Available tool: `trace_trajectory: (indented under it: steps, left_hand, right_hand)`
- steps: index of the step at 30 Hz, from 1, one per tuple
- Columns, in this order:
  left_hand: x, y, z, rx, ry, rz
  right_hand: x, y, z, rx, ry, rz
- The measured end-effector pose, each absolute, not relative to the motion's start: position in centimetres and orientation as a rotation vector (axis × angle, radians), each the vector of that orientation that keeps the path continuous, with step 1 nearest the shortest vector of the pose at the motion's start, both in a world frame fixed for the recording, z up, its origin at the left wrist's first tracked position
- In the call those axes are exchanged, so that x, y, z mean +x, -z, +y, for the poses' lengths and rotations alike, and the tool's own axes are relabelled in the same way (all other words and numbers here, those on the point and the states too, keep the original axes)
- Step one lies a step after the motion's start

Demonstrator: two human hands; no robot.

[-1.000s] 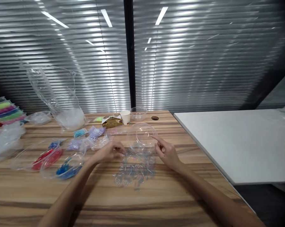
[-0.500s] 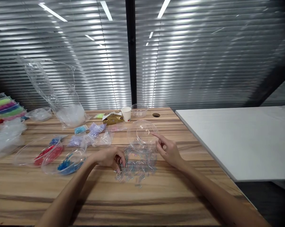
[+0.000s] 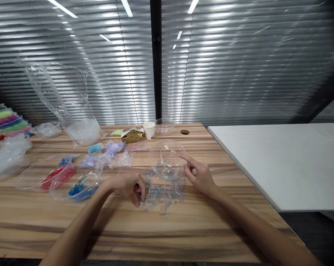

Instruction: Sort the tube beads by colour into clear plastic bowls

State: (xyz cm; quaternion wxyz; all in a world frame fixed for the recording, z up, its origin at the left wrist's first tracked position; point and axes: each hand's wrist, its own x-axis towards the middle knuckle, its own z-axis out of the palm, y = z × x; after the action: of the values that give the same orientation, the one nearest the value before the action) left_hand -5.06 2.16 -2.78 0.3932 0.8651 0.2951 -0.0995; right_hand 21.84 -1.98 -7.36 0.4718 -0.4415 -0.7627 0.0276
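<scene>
Small, shiny tube-like pieces (image 3: 164,195) lie scattered on our counter (image 3: 145,236), nearest us beside the clear bowl (image 3: 167,159). Our left hand (image 3: 130,188) bends over their left edge, fingers narrow; our right (image 3: 200,176) points its index finger at the bowl, thumb curled in.

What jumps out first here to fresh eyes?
Probably the bright red pieces in a clear bowl at left. Then the two hands: left at the scattered shiny bits mid-table, right at the clear bowl behind them.
</scene>
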Motion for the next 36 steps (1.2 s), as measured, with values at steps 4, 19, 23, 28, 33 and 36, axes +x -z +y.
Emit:
trace_trajectory:
  steps: [4, 19, 23, 28, 33, 36]
  left_hand:
    - [-4.8, 2.5, 2.0, 2.206, 0.267, 0.751]
    - [-3.3, 2.8, 1.4, 2.332, 0.024, 0.829]
    - [-2.5, 3.1, 1.0, 2.351, -0.166, 0.823]
    - [-2.1, 4.1, 1.0, 2.4, -0.296, 0.656]
    - [-2.3, 4.1, 1.1, 2.408, -0.204, 0.622]
    - [-2.7, 3.6, 1.4, 2.398, -0.153, 0.669]
  right_hand:
    - [21.8, 7.3, -2.0, -1.069, -0.104, -1.87]
    - [22.1, 7.3, -1.8, -1.091, -0.005, -1.827]
    - [22.3, 7.2, -1.7, -1.116, 0.023, -1.789]
    - [22.5, 7.0, -1.6, -1.12, 0.058, -1.768]
    - [22.4, 6.9, -1.6, -1.123, 0.042, -1.779]
    - [22.4, 6.8, -1.8, -1.128, 0.048, -1.778]
